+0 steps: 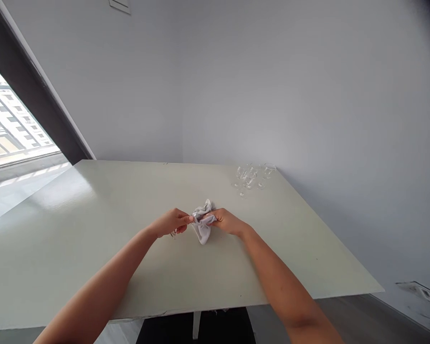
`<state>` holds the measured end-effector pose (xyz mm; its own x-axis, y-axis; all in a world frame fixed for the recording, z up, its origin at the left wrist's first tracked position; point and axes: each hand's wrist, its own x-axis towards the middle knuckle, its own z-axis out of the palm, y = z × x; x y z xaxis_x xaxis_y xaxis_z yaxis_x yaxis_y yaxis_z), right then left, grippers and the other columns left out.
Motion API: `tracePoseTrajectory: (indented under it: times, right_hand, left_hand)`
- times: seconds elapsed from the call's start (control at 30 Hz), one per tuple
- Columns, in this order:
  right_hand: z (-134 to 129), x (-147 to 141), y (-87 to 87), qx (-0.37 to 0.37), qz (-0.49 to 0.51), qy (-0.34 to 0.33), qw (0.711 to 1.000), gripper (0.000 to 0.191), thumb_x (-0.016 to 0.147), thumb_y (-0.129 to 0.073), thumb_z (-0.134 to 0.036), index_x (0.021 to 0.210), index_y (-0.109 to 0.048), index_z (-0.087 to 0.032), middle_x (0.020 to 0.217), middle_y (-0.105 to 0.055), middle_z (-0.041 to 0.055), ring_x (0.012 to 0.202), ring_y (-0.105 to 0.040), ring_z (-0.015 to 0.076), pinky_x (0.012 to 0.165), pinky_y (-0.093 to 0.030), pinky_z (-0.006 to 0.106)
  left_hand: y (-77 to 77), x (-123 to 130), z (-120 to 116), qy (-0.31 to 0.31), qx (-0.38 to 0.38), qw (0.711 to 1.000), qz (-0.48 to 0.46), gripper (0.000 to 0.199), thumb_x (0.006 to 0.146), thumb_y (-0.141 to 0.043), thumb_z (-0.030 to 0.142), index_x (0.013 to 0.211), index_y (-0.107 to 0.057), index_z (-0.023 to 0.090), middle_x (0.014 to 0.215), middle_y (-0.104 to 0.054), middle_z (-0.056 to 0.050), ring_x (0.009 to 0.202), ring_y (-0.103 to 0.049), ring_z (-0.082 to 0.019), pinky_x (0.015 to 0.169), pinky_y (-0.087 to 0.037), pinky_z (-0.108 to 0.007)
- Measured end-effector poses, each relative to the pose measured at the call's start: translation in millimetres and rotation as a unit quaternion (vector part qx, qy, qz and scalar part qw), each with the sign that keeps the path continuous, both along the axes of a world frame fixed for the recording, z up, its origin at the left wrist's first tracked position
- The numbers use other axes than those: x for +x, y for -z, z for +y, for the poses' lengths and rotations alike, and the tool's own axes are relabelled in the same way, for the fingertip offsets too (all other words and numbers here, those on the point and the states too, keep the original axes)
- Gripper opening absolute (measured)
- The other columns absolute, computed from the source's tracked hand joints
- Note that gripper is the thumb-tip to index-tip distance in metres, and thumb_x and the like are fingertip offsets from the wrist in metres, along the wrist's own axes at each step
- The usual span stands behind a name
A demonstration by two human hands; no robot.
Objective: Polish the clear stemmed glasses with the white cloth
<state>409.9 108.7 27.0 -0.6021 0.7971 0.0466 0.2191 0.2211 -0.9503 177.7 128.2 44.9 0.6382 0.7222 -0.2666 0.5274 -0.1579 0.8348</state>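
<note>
the person's left hand (172,222) is closed in a tight pinch, and a small clear glass foot (173,234) shows just beneath it, so it appears to be grasping a stemmed glass, though its fingers hide any stem. the right hand (227,222) is clenched on a crumpled white cloth (203,231), pressing its folds together. the two hands nearly meet, with the cloth bunched between them, and whatever lies inside the folds cannot be made out. the cloth is held low over the middle of a pale green-white rectangular table (75,239), and whether it touches the top is hard to tell. well apart from the hands, near the table's far right corner, a cluster of clear stemmed drinking glasses (252,177) stands upright, close together. a plain pale grey wall (308,95) rises behind the table, and on the left a dark-framed window (32,114) looks out on a pale multi-storey building (7,119)
</note>
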Motion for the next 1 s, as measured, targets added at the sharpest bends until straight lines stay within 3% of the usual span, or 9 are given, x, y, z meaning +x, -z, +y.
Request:
tracePoseTrajectory:
  times: [0.17, 0.33, 0.4, 0.47, 0.6, 0.73, 0.87, 0.93, 1.0]
  right_hand:
    - [11.4, 17.6, 4.5, 0.136, -0.030, 0.112, 0.984, 0.033, 0.081, -0.045, -0.016, 0.105, -0.064, -0.026, 0.108, -0.064, 0.0010, 0.102, -0.057, 0.0202, 0.087, -0.043, 0.036]
    - [11.6, 21.7, -4.1, 0.303, -0.080, 0.301, 0.901, 0.036, 0.086, -0.039, -0.019, 0.117, -0.056, -0.029, 0.120, -0.058, -0.0001, 0.111, -0.051, 0.0205, 0.096, -0.036, 0.040]
    - [3.7, 11.0, -9.7, 0.386, -0.147, 0.288, 0.864, 0.037, 0.088, -0.039, -0.022, 0.121, -0.053, -0.029, 0.123, -0.056, -0.0001, 0.113, -0.049, 0.0219, 0.100, -0.029, 0.044]
    - [-5.8, -5.0, -12.0, 0.449, -0.207, 0.218, 0.841, 0.035, 0.087, -0.044, -0.030, 0.121, -0.053, -0.028, 0.126, -0.054, 0.0005, 0.116, -0.046, 0.0244, 0.105, -0.021, 0.048]
    - [-18.2, -33.2, -9.1, 0.469, -0.232, 0.100, 0.846, 0.032, 0.088, -0.044, -0.037, 0.114, -0.058, -0.026, 0.123, -0.056, 0.0010, 0.114, -0.046, 0.0249, 0.106, -0.018, 0.048]
    - [-16.4, -32.6, -12.6, 0.335, -0.145, 0.163, 0.916, 0.031, 0.091, -0.035, -0.031, 0.108, -0.061, -0.024, 0.113, -0.062, 0.0035, 0.100, -0.054, 0.0189, 0.089, -0.039, 0.036]
    - [-4.5, -12.2, -15.2, 0.033, 0.030, 0.183, 0.982, 0.032, 0.087, -0.041, -0.038, 0.092, -0.067, -0.019, 0.091, -0.067, 0.0036, 0.081, -0.058, 0.0164, 0.071, -0.043, 0.028]
    - [3.3, -4.9, -9.9, -0.127, 0.145, 0.180, 0.965, 0.028, 0.081, -0.050, -0.037, 0.081, -0.068, -0.016, 0.081, -0.066, 0.0040, 0.072, -0.058, 0.0158, 0.064, -0.043, 0.027]
    - [11.1, -3.4, -1.3, -0.243, 0.268, 0.228, 0.904, 0.017, 0.073, -0.058, -0.030, 0.070, -0.065, -0.014, 0.068, -0.064, 0.0026, 0.062, -0.056, 0.0140, 0.057, -0.042, 0.025]
  left_hand:
    - [1.0, -5.5, 7.0, -0.044, -0.075, 0.996, -0.028, 0.045, 0.073, -0.048, 0.060, 0.073, -0.058, 0.016, 0.053, -0.044, 0.002, 0.048, -0.036, -0.009, 0.051, -0.032, -0.024]
    - [8.4, -14.2, 17.1, -0.178, 0.042, 0.982, 0.052, 0.039, 0.075, -0.046, 0.053, 0.061, -0.052, 0.017, 0.059, -0.050, 0.001, 0.050, -0.041, -0.010, 0.048, -0.029, -0.022]
    - [10.6, -13.5, 17.6, -0.195, 0.084, 0.973, 0.091, 0.030, 0.077, -0.044, 0.046, 0.069, -0.055, 0.020, 0.064, -0.055, 0.001, 0.053, -0.046, -0.011, 0.048, -0.030, -0.022]
    - [12.7, -8.9, 14.3, -0.185, 0.140, 0.963, 0.139, 0.025, 0.078, -0.042, 0.040, 0.070, -0.056, 0.021, 0.065, -0.058, 0.001, 0.053, -0.049, -0.012, 0.048, -0.029, -0.022]
    - [17.6, 5.5, -0.6, -0.095, 0.366, 0.905, 0.196, 0.017, 0.075, -0.042, 0.019, 0.062, -0.054, 0.019, 0.061, -0.058, -0.003, 0.055, -0.049, -0.014, 0.052, -0.028, -0.025]
    - [22.2, 14.2, -12.5, -0.007, 0.515, 0.842, 0.163, 0.023, 0.079, -0.041, 0.015, 0.059, -0.050, 0.017, 0.055, -0.052, -0.003, 0.053, -0.047, -0.015, 0.055, -0.028, -0.027]
    - [28.0, 19.8, -17.2, 0.006, 0.517, 0.849, 0.109, 0.027, 0.086, -0.041, 0.029, 0.066, -0.056, 0.017, 0.055, -0.052, -0.002, 0.053, -0.046, -0.014, 0.055, -0.029, -0.027]
    - [31.8, 23.2, -18.9, -0.004, 0.479, 0.873, 0.093, 0.021, 0.085, -0.044, 0.032, 0.086, -0.061, 0.019, 0.058, -0.055, -0.001, 0.055, -0.048, -0.014, 0.056, -0.030, -0.026]
    - [35.1, 26.6, -20.4, -0.035, 0.423, 0.903, 0.075, 0.031, 0.084, -0.046, 0.032, 0.112, -0.055, 0.024, 0.062, -0.057, 0.000, 0.057, -0.050, -0.014, 0.056, -0.031, -0.024]
